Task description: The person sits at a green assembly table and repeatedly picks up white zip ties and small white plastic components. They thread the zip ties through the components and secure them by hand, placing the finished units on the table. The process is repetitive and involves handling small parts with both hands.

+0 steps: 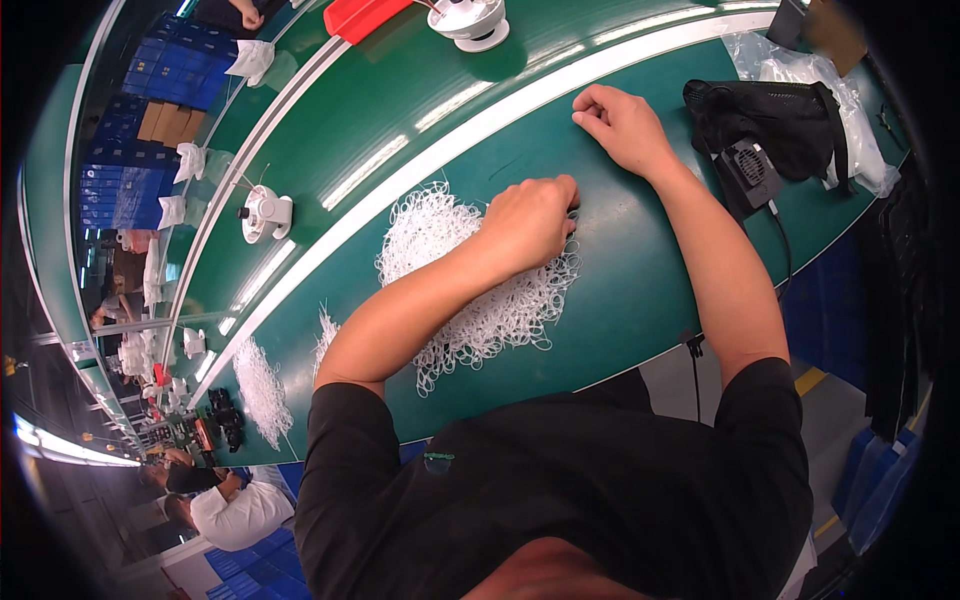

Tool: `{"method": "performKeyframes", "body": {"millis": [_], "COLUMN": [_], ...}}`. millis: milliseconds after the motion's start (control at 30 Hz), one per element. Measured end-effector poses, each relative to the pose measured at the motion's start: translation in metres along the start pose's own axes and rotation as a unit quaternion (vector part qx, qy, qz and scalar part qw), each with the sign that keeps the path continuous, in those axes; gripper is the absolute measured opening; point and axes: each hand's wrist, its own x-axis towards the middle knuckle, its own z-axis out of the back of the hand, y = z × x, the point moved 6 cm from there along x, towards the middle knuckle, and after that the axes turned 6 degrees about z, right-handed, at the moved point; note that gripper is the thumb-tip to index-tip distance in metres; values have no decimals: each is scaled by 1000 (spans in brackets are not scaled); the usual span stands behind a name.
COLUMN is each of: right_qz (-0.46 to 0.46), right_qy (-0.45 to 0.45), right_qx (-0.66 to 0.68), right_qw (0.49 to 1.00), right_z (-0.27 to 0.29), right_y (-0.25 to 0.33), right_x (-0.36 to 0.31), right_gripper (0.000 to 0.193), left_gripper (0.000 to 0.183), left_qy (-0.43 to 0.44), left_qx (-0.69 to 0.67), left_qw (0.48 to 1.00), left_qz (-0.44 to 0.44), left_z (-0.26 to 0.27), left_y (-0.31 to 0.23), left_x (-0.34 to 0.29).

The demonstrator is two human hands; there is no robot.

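Observation:
A heaped pile of thin white looped strands (500,318) lies on the green tabletop in front of me. My left hand (530,222) rests at the pile's right side, its fingers curled downward and closed. Whatever those fingertips hold is hidden behind the hand. Farther to the right and away from the pile, my right hand (622,128) is over the table near the white edge strip. Its thumb and fingers are bent together, and anything between them is too small to make out.
A black bag (765,125) and a black device with a cable (748,175) stand at the right. Behind the white strip runs a green conveyor carrying white fan-like units (267,213) and a red tray (362,14). Another white strand pile (262,392) lies left; people sit beyond.

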Motion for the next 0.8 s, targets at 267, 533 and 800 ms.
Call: {"method": "performKeyframes", "body": {"millis": [267,533,800], "right_qz": [26,33,43], "right_qy": [-9,-6,-7], "right_qx": [8,11,7], "right_qw": [1000,999,999], "right_z": [0,-1,-1], "right_y": [7,5,9], "right_x": [1,2,0], "right_gripper": [18,18,17], "left_gripper": [18,16,14], "left_qy": [24,-16,-206], "left_qx": [-176,-394,-540], "left_qw": [984,919,811], "left_qz": [21,24,94], "left_z": [30,53,97], "left_y": [19,58,160], "left_x": [-3,-18,-62]}}
